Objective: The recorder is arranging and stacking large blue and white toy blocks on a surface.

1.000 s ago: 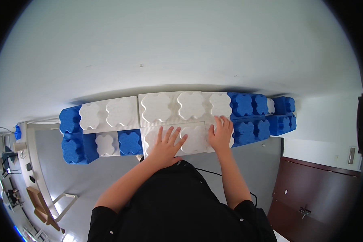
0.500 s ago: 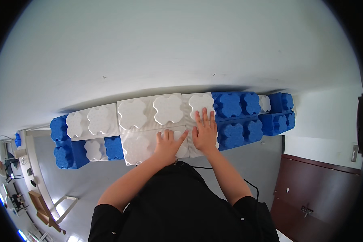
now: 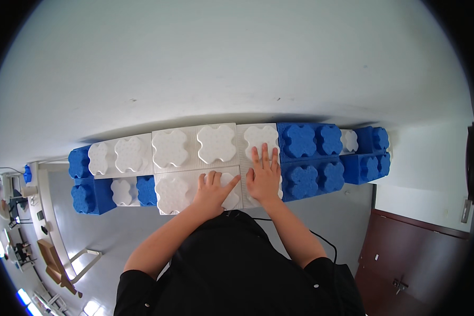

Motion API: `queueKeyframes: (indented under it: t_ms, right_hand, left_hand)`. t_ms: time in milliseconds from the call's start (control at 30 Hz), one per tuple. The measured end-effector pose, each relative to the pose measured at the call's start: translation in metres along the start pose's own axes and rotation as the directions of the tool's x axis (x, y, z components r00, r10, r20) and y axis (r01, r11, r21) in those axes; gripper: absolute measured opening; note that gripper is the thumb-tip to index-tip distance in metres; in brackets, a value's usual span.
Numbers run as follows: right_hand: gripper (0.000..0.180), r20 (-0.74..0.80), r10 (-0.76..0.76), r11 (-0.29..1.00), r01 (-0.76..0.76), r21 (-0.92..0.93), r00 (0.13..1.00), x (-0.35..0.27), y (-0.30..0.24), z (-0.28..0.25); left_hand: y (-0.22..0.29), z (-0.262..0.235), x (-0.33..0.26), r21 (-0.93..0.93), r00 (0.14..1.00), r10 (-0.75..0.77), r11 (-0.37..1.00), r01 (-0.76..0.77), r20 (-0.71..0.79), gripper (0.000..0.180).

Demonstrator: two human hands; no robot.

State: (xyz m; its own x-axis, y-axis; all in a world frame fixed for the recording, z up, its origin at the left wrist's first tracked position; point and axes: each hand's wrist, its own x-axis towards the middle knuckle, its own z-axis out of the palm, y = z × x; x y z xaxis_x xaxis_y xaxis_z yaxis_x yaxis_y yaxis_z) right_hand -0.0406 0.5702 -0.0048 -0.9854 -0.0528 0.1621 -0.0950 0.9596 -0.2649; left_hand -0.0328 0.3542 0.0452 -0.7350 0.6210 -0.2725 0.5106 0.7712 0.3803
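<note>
Large foam building blocks with clover-shaped studs form a long two-row stack. My left hand (image 3: pixel 211 196) lies with fingers spread on a near-row white block (image 3: pixel 173 195), partly covering its right stud. Its thumb reaches toward the seam with the white block (image 3: pixel 257 136) to the right. On that block, which spans both rows, rests my right hand (image 3: pixel 265 178), palm down with fingers extended; its near stud is mostly hidden. Behind my left hand sits another white block (image 3: pixel 216 143). Blue blocks (image 3: pixel 303 180) adjoin on the right.
A pale wall (image 3: pixel 237 63) runs just behind the stack. Lower blue blocks (image 3: pixel 371 167) continue to the right, and a blue block (image 3: pixel 82 197) stands at the left end. A dark red door (image 3: pixel 416 263) is at the right. A black cable (image 3: pixel 324 238) hangs near my right arm.
My view has tilted slightly. My left hand has slid a little leftward on its block, while my right hand stays flat on the same white block. The blocks keep their arrangement.
</note>
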Motion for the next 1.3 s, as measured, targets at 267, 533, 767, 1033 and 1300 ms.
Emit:
queueKeyframes:
  t_ms: [267,533,767,1033,1300]
  right_hand:
    - [0.065,-0.025,-0.003,0.998,0.002,-0.056,1.000,-0.007,-0.005,0.003]
    - [0.096,0.257,-0.572,0.794,0.447,0.411,0.779,-0.019,-0.132,-0.014]
    - [0.136,0.592,-0.503,0.808,0.586,0.064,0.629,-0.004,-0.179,0.008]
    - [0.125,0.425,-0.544,0.814,0.577,0.060,0.723,-0.012,-0.189,0.020]
    - [0.112,0.409,-0.565,0.819,0.548,0.170,0.717,-0.009,-0.187,0.011]
  left_hand:
    - [-0.051,-0.011,-0.002,-0.398,0.956,0.005,0.909,-0.126,-0.294,0.071]
    - [-0.161,-0.072,0.006,-0.350,0.859,-0.507,0.819,0.455,-0.070,0.040]
    - [-0.166,-0.075,0.023,-0.183,0.885,-0.454,0.866,0.466,0.105,0.056]
    - [-0.162,-0.077,0.029,-0.138,0.889,-0.435,0.881,0.453,0.144,0.065]
    - [-0.157,-0.077,0.032,-0.115,0.897,-0.418,0.893,0.435,0.144,0.065]
